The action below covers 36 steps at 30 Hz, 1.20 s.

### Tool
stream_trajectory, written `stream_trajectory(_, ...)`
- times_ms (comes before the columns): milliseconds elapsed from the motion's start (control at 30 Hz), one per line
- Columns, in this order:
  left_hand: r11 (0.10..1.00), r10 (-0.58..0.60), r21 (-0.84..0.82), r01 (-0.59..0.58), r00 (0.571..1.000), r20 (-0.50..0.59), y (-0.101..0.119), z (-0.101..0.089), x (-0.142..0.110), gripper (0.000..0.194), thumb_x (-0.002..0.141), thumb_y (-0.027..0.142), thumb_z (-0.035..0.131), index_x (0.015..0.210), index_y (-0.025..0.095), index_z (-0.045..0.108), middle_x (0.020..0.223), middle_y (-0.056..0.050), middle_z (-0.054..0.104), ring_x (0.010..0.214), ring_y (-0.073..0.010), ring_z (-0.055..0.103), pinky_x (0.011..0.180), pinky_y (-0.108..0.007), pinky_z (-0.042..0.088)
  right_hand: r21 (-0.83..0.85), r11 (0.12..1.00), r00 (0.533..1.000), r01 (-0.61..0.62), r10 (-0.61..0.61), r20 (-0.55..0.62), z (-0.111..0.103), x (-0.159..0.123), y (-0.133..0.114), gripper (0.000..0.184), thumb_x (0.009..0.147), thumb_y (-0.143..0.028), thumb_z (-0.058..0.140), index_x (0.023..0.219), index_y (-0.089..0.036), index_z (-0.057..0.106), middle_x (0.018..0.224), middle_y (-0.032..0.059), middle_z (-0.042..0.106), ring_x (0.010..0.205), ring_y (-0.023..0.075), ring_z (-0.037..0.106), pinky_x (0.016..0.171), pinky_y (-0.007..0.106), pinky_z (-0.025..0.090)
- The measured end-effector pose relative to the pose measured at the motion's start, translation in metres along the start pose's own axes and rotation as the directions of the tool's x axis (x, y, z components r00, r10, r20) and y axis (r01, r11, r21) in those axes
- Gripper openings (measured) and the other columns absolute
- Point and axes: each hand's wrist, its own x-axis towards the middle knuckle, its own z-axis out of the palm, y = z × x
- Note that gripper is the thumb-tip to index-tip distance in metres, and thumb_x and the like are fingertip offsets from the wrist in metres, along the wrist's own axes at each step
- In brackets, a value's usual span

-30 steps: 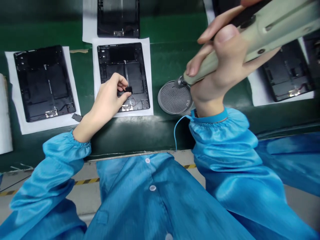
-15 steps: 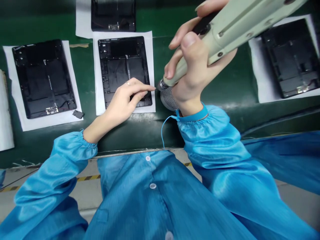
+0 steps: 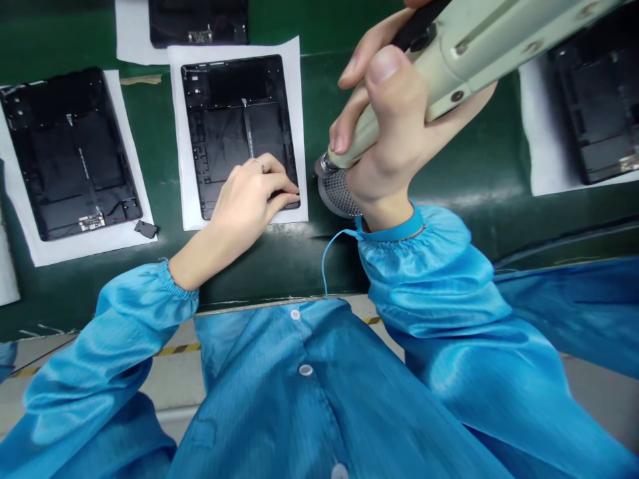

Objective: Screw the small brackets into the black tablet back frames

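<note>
My left hand [image 3: 252, 199] rests on the lower right corner of a black tablet shell [image 3: 234, 120] that lies on a white sheet [image 3: 299, 86]. Its fingers are curled together and pressed down on the shell; whatever is under them is hidden. My right hand [image 3: 394, 140] is wrapped round a pale green electric screwdriver [image 3: 479, 46]. The tool's tip is down at a round perforated metal dish [image 3: 339, 193] just right of the tablet.
A second black tablet shell [image 3: 70, 153] lies on its own sheet at the left, with a small black part [image 3: 146, 229] beside it. Another shell [image 3: 200, 20] is at the far edge and one more [image 3: 599, 113] at the right. All sit on a green belt [image 3: 474, 173].
My left hand held a small black piece over the tablet's middle, then slid to the lower right corner and pressed down. My right hand brought the screwdriver left, its tip staying at the dish.
</note>
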Motion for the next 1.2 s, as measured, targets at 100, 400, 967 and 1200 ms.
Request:
stream_trajectory(100, 0.995, -0.027, 0.1, 0.028, 1.0, -0.011, 0.001, 0.004, -0.004, 0.014, 0.107, 0.025, 0.083, 0.12, 0.026, 0.085, 0.13, -0.01, 0.08, 0.122, -0.0383, 0.074, 0.112, -0.059, 0.06, 0.067, 0.997, 1.0, 0.023, -0.023, 0.011, 0.003, -0.004, 0.001, 0.051, 0.097, -0.084, 0.064, 0.122, -0.039, 0.061, 0.088, -0.0028, 0.056, 0.053, 0.0082, 0.038, 0.039, 0.025, 0.018)
stream_trajectory(400, 0.998, 0.061, 0.034, -0.06, 0.998, -0.024, 0.003, 0.004, -0.038, 0.029, 0.117, 0.023, 0.066, 0.145, 0.021, 0.075, 0.155, -0.015, 0.074, 0.146, -0.0355, 0.069, 0.125, -0.054, 0.052, 0.196, 0.98, 0.997, -0.031, 0.016, 0.081, 0.009, -0.017, 0.004, 0.034, 0.097, -0.062, 0.08, 0.114, -0.035, 0.068, 0.096, -0.0004, 0.063, 0.055, 0.0093, 0.045, 0.032, 0.026, 0.026)
stream_trajectory(967, 0.999, 0.001, 0.039, -0.001, 1.0, 0.006, 0.011, 0.004, -0.036, 0.031, 0.114, 0.021, 0.064, 0.14, 0.026, 0.078, 0.156, -0.012, 0.075, 0.146, -0.0402, 0.068, 0.125, -0.063, 0.049, 0.326, 0.945, 1.0, -0.022, 0.027, -0.011, 0.02, -0.021, 0.0, 0.052, 0.089, -0.073, 0.09, 0.106, -0.028, 0.07, 0.099, 0.001, 0.054, 0.064, 0.0079, 0.06, 0.031, 0.018, 0.024)
stream_trajectory(1200, 0.999, 0.003, 0.041, -0.003, 1.0, 0.009, 0.011, 0.003, -0.037, 0.03, 0.114, 0.021, 0.063, 0.141, 0.026, 0.077, 0.156, -0.012, 0.074, 0.146, -0.0392, 0.068, 0.125, -0.062, 0.049, 0.214, 0.977, 0.999, -0.011, 0.02, -0.04, 0.024, -0.026, 0.007, 0.058, 0.091, -0.083, 0.077, 0.113, -0.032, 0.063, 0.11, 0.0058, 0.061, 0.067, 0.0119, 0.056, 0.031, 0.023, 0.018)
